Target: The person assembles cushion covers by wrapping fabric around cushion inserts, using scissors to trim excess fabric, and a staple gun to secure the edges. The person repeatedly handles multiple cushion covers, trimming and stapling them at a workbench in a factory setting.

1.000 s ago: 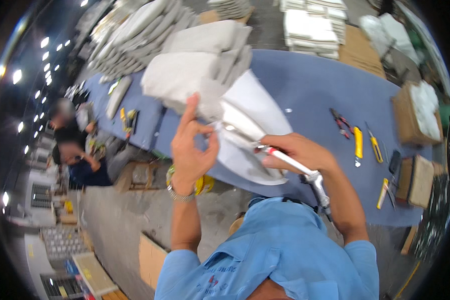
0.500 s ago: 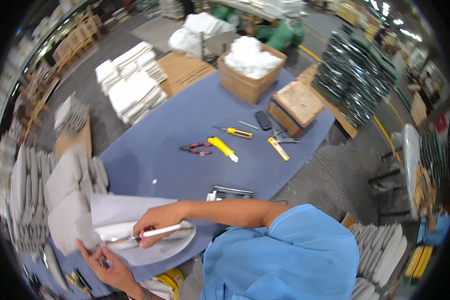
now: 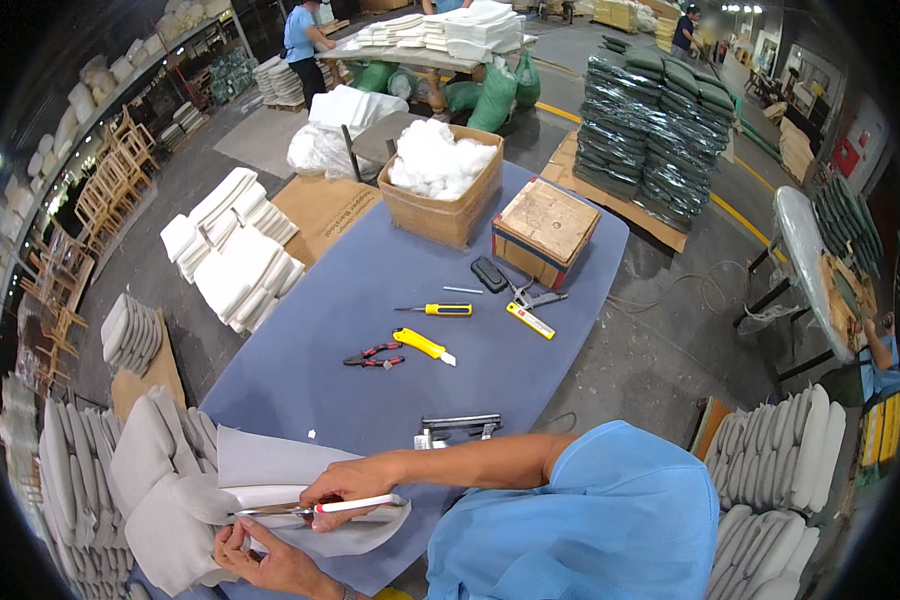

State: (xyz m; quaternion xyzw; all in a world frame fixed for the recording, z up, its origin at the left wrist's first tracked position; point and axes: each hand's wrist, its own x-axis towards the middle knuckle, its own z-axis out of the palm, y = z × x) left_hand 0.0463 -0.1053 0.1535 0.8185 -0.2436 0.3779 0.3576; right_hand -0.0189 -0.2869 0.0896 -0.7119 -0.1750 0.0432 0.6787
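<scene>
My right hand [image 3: 348, 484] is wrapped round a pair of scissors [image 3: 362, 503] with white and red handles. The blades point left and lie almost closed over a white padded piece on a pale grey fabric sheet [image 3: 270, 455]. At the blade tips, my left hand [image 3: 270, 565] has its thumb and fingers drawn together in a pinch; what is between them is too small to make out. Just beyond those fingers is the rounded edge of a grey cushion [image 3: 202, 498]. More grey cushions [image 3: 75, 470] are stacked at the left edge of the table.
On the blue table [image 3: 300, 370] lie pliers [image 3: 375, 356], a yellow utility knife [image 3: 422, 344], a screwdriver [image 3: 445, 310] and a metal stapler-like tool [image 3: 460, 425]. A carton of white stuffing [image 3: 435, 195] and a wooden box [image 3: 545, 228] stand at its far end.
My head view has shifted, so the table sits lower. My left index finger, stretched out before, has curled in to the thumb by the scissor tips. The scissors stay in my right hand.
</scene>
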